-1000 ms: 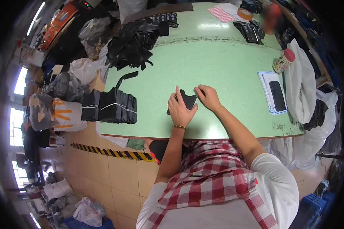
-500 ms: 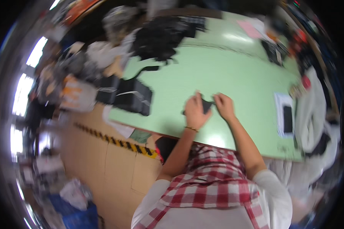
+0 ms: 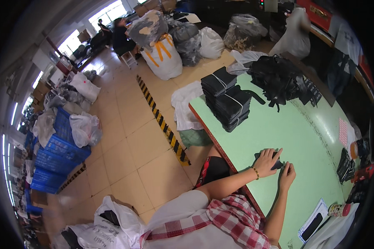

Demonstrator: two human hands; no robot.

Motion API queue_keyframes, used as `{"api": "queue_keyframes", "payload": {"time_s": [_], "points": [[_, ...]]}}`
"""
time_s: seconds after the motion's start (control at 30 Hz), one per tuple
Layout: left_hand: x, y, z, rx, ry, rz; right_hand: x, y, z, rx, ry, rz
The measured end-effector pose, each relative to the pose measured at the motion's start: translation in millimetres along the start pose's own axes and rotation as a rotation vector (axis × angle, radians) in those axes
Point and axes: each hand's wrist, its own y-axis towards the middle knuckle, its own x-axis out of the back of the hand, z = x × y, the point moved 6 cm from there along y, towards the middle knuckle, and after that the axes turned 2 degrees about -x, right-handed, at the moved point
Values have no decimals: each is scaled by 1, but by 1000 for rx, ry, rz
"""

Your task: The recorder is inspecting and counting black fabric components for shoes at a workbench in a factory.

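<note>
My left hand (image 3: 268, 164), with a beaded bracelet at its wrist, lies over a small flat black piece (image 3: 277, 164) on the green tabletop. Its fingers are stretched out and spread, partly covering the piece, so the full outline is hidden. Close by on the right, my right hand (image 3: 287, 175) has its fingers curled together at the piece's right edge. What they pinch, if anything, is too small to make out. Farther left on the table, stacks of similar-looking black pieces (image 3: 232, 108) are tied with pale bands.
A heap of black scraps (image 3: 276, 79) lies at the table's (image 3: 253, 139) far side. A white sheet with a black shape (image 3: 313, 222) and a patterned cup (image 3: 339, 210) are at right. Filled bags (image 3: 164, 58), blue crates (image 3: 58, 153) and a seated person (image 3: 121, 37) are beyond.
The view has swung left, bringing more floor, crates and bags into sight. My left hand still rests on the black piece, with the right hand beside it.
</note>
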Motion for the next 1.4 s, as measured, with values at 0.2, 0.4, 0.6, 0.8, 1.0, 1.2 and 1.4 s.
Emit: {"api": "queue_keyframes", "payload": {"time_s": [0.2,0.4,0.6,0.8,1.0,1.2,1.4], "points": [[0,3,0,-9,-27,-4,2,3,4,8,-35,-15],[11,3,4,1,-126,-58,0,4,0,-3,-59,-28],[9,0,5,-3,-110,-40,0,2,3,-17,-52,-13],[3,-4,-3,-33,-91,-8,7,-8,-3,-14,-33,-47],[-2,1,11,-35,-49,-65,-4,-2,-8,1,-142,-66],[2,12,12,-50,-45,-28,-2,9,5,13,-150,-88],[3,8,-2,-86,-24,-26,7,1,2,-44,-133,-74]]}}
